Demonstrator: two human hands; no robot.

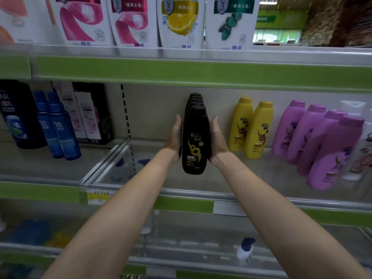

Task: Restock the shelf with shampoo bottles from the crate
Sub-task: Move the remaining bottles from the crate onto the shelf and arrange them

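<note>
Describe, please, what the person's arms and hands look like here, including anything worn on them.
Both forearms are bare from the bottom edge of the picture to the wrists, with no sleeve in view. The left hand and the right hand are also bare: no gloves, and no watch, bracelet or ring can be seen. Only their backs and thumb sides show.

On the shelf (149, 150), a wide bare gap lies left of the black bottle row (196, 133), up to the glass divider (106, 158). On the right, a narrower gap separates it from the yellow bottles (251, 127). The upper shelf edge (201, 71) limits the height above.
</note>
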